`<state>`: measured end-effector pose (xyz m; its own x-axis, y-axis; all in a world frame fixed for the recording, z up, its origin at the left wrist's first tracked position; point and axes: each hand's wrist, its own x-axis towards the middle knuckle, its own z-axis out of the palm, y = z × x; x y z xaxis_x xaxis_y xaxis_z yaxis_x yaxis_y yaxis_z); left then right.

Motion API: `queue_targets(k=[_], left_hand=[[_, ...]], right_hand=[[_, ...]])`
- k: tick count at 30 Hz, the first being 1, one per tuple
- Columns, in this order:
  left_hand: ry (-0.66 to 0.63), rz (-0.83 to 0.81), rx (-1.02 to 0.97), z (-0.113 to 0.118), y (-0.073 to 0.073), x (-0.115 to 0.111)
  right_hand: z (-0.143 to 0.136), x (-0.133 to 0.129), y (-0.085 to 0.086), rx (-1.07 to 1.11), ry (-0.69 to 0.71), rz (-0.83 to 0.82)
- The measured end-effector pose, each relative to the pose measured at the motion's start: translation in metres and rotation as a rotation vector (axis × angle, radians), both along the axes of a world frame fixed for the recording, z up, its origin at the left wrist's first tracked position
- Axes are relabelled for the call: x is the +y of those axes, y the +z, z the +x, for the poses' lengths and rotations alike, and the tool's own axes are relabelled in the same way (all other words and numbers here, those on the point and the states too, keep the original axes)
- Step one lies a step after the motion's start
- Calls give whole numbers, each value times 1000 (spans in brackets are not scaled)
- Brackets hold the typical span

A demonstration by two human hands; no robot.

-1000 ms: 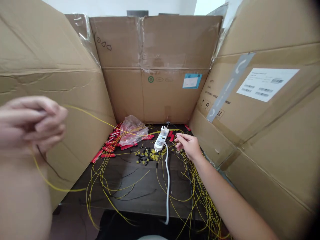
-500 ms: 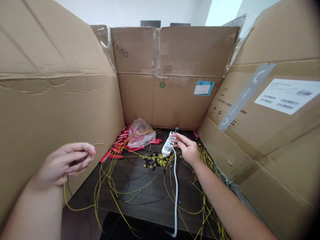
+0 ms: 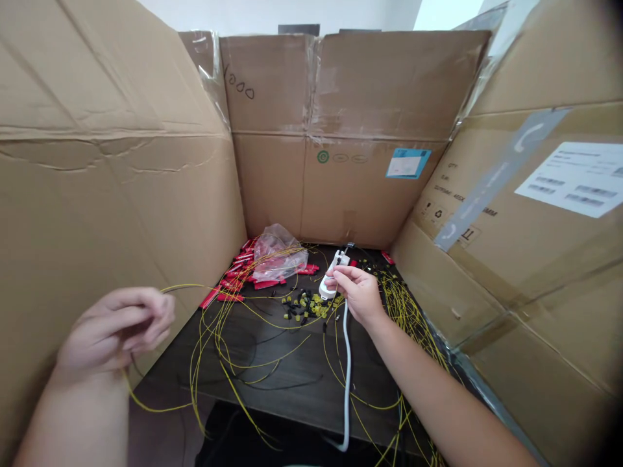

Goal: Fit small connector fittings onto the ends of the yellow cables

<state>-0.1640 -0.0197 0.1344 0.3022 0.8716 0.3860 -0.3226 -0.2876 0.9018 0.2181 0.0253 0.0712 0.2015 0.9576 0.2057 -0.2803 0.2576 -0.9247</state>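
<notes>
On the left, my left hand [image 3: 119, 324] is curled closed around a thin yellow wire [image 3: 182, 286]. One stretch of the wire leads from the fingertips toward the table, and another loops below the wrist. My right hand [image 3: 360, 295] is held in a pinch over the white power strip [image 3: 327, 287]; whatever sits between its fingertips is too small to make out. Small yellow caps [image 3: 318, 309] and black caps [image 3: 292, 303] lie scattered on the table just left of that hand. From under it a white cord [image 3: 347, 376] runs toward the table's front edge.
Cardboard walls [image 3: 272, 188] enclose the dark table [image 3: 272, 350] at the back and both sides. Red pieces [image 3: 233, 285] lie in a pile at the back left beside a clear plastic bag [image 3: 280, 256]. Many yellow wires [image 3: 413, 311] run along the right side.
My right hand has come down from the far end of the power strip, its fingers drawn closer together. My left hand has shifted slightly left, still with the wire. The view has tilted a little.
</notes>
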Motion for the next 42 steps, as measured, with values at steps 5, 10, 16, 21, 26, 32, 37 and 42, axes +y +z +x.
queue_targets(k=[5, 10, 16, 21, 26, 32, 37, 42], left_hand=[[238, -68, 43, 36, 24, 3], [301, 225, -142, 46, 49, 29], [404, 508, -72, 63, 65, 84], [425, 203, 235, 63, 28, 96], [328, -212, 687, 65, -34, 88], [484, 116, 1385, 63, -38, 70], [892, 524, 1186, 123, -32, 47], [304, 218, 571, 216, -75, 47]], right_hand=[[-5, -13, 1, 112, 151, -59], [-4, -8, 6, 186, 205, -79], [5, 17, 18, 282, 128, -91], [9, 20, 10, 320, 42, -129], [8, 14, -7, 320, 31, -190], [-2, 2, -14, 288, 66, -201], [-15, -7, -20, 240, 48, -234], [-22, -13, -30, 65, -65, -159]])
